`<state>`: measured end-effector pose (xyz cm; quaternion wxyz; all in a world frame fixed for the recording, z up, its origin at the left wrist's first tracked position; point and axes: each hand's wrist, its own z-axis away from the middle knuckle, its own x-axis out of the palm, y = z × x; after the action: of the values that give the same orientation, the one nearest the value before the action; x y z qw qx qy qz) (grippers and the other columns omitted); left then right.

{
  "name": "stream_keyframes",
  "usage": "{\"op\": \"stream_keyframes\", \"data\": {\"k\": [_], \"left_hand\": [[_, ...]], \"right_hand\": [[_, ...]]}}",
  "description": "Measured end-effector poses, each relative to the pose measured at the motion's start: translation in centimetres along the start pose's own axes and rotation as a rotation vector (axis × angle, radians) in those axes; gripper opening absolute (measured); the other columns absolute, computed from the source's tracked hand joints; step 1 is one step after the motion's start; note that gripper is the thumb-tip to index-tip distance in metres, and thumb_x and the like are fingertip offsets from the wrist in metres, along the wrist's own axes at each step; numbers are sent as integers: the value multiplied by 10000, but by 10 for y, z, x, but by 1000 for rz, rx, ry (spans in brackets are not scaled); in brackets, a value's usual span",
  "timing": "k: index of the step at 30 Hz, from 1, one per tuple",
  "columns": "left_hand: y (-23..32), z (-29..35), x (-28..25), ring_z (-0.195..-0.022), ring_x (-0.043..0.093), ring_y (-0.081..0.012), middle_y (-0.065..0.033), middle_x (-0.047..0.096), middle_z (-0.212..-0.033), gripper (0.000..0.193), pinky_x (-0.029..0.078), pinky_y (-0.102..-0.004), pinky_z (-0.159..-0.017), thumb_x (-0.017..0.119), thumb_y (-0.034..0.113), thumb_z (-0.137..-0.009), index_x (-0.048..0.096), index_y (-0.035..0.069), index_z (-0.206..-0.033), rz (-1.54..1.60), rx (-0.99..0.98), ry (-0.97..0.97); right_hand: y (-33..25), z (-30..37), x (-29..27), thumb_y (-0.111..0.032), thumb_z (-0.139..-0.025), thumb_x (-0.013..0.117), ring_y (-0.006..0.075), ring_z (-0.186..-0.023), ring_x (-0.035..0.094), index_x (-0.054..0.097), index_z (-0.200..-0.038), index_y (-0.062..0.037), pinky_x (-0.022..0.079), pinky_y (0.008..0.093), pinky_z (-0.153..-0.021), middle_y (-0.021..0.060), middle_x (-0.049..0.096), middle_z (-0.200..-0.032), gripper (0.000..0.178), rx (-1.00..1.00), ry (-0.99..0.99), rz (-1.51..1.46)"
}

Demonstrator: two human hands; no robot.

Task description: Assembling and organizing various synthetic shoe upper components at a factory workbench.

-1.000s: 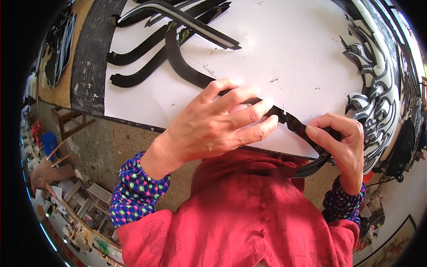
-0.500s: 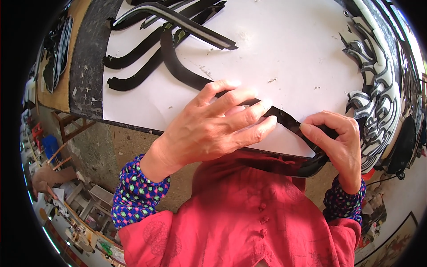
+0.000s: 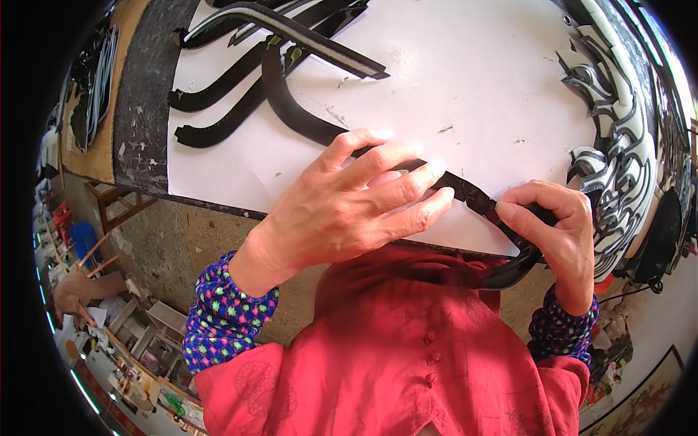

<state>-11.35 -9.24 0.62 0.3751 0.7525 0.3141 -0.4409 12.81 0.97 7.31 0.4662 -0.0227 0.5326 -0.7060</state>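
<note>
Head view: we press our left hand [image 3: 349, 207] flat on a curved black strip [image 3: 305, 123] at the white bench [image 3: 465, 80] edge; right hand [image 3: 552, 232] fingers pinch its near end, partly peeled up.

red buttoned top | blue multicolour-dotted sleeve cuffs | bare hands [image 3: 349, 203]

head-worn fisheye, looking down, close over white table [image 3: 465, 73]

Black curved strip [image 3: 298, 120] on white tabletop [image 3: 465, 87]; my top [image 3: 407, 349] is red, cuffs [image 3: 225, 320] navy w/ green & pink dots; black-white cutouts [image 3: 618, 145] at right.
</note>
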Motion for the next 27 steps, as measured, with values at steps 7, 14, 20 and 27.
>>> {"op": "stream_keyframes", "data": {"k": [7,14,20,27], "left_hand": [[0,0,-1,-1178,524,-139,84,602,-1250,319,431,-386,-1027,677,229,-855,708,304,-1163,9,-1,-5],[0,0,0,-1180,525,-137,86,604,-1251,320,435,-381,-1023,683,233,-851,709,305,-1163,11,-3,-1],[1,-1,0,-1187,531,-139,88,604,-1255,317,437,-378,-1023,694,244,-850,710,305,-1160,6,-4,0],[1,-1,1,-1187,531,-141,91,607,-1218,336,440,-379,-1029,700,241,-848,700,319,-1175,-23,7,3]], "right_hand": [[1,0,4,-55,-837,713,106,-615,627,711,-839,40,464,246,-578,70,669,-694,95,-25,11,20],[4,0,8,-64,-833,716,116,-602,620,712,-839,36,456,252,-566,74,665,-695,100,-92,42,54],[4,0,8,-71,-836,712,120,-603,618,711,-845,34,459,257,-568,74,664,-694,105,-71,49,52],[4,0,9,-75,-839,702,130,-604,620,705,-847,35,462,263,-573,80,662,-694,110,-65,63,68]]}}
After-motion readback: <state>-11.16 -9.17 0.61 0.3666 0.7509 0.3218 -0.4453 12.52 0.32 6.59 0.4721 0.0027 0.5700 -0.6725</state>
